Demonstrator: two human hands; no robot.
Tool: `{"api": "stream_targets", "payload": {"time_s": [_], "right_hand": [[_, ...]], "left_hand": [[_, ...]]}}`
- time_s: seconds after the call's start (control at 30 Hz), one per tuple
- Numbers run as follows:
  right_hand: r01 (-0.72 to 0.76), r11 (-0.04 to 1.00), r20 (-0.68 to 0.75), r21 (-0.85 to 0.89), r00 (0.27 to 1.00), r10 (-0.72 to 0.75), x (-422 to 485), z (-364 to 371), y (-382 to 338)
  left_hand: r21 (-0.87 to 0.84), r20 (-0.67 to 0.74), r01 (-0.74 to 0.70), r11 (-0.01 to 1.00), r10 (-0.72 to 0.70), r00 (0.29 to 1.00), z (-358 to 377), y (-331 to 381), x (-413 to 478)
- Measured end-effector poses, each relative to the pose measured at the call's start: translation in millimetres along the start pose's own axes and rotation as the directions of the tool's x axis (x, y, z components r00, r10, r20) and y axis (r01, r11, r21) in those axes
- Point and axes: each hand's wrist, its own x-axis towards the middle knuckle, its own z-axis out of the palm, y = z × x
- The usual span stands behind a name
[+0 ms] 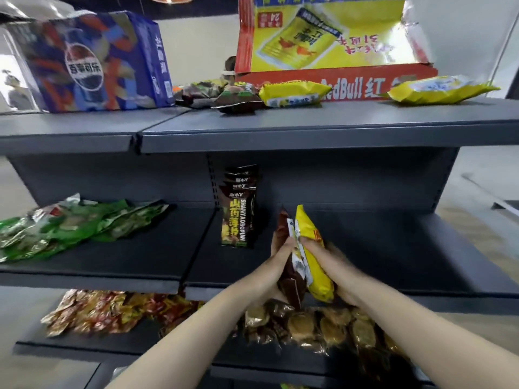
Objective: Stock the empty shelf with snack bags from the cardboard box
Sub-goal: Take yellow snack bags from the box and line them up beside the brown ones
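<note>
Over the front of the middle shelf [393, 248] I hold a small stack of snack bags upright between both hands. My left hand [276, 265] presses the brown bags [292, 282] from the left. My right hand [334, 269] grips the yellow bag [311, 248] from the right. A row of dark brown snack bags [238, 211] stands upright on the same shelf, just left of my hands, against the back panel. The red and yellow cardboard box [331, 37] sits open on the top shelf.
Green bags [64, 226] lie flat on the middle shelf's left section. Loose yellow bags [292, 94] and brown bags [224, 96] lie on the top shelf beside a blue cola pack [92, 63]. Packaged snacks [309, 327] fill the lower shelf. A person's head shows behind the top shelf.
</note>
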Motion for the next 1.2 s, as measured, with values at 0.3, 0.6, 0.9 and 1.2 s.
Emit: {"api": "stream_targets", "payload": {"time_s": [0.3, 0.6, 0.9, 1.2], "right_hand": [[-0.029, 0.990, -0.088, 0.138, 0.995, 0.042, 43, 54, -11], [0.008, 0.957, -0.098, 0.291, 0.995, 0.022, 65, 85, -19], [0.191, 0.978, -0.221, 0.088, 0.961, -0.167, 85, 99, -25], [0.279, 0.957, -0.247, 0.075, 0.935, -0.253, 102, 124, -23]], "left_hand": [[0.244, -0.130, -0.352, 0.904, 0.390, 0.912, -86, -11, 13], [0.746, -0.490, -0.111, 0.657, 0.654, 0.577, -118, -23, 42], [0.821, -0.544, 0.192, 0.537, 0.637, 0.545, -111, -44, 74], [0.838, -0.532, 0.277, 0.469, 0.597, 0.601, -113, -52, 77]]}}
